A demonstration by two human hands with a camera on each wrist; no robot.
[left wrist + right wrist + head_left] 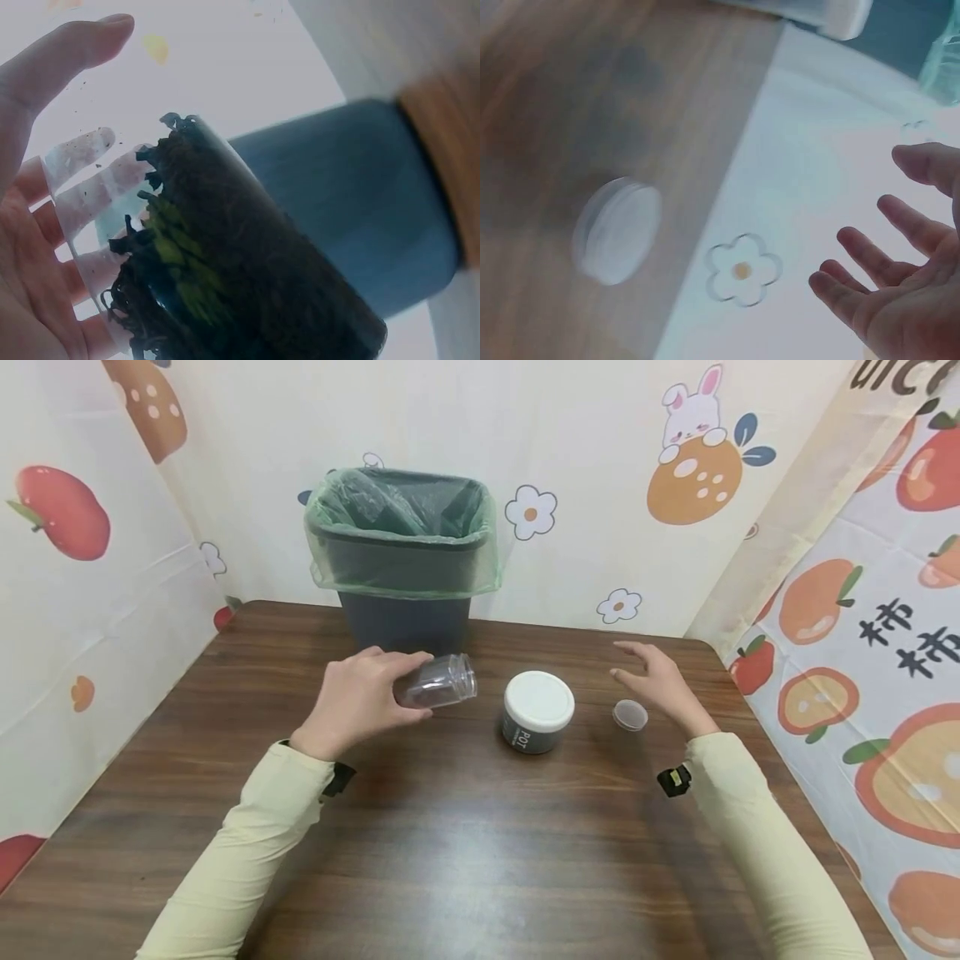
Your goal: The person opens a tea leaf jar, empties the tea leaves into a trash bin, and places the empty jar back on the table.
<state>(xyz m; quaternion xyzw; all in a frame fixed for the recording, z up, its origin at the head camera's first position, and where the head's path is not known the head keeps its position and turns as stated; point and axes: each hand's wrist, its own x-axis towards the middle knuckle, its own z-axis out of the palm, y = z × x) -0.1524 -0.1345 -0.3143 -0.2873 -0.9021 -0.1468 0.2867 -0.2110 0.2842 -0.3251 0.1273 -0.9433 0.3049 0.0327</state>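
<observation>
My left hand [360, 697] grips a clear jar [438, 682] that is tipped on its side, its mouth facing right. In the left wrist view, fingers show through the jar's clear wall, and dark, shrivelled leaf-like bits [232, 247] fill much of it. A small round lid [630, 715] lies on the table, also visible as a pale blurred disc in the right wrist view. Just beyond it on the right hovers my right hand [656, 681], fingers loosely spread and holding nothing. Between the hands stands a grey tub [531, 737] marked POT, with a white lid [539, 699] on.
Behind the left hand, a dark bin [408, 618] stands at the table's back edge, lined with a green plastic bag [322, 560]. The brown wooden table [450, 860] is enclosed at the back and sides by printed cloth [570, 427].
</observation>
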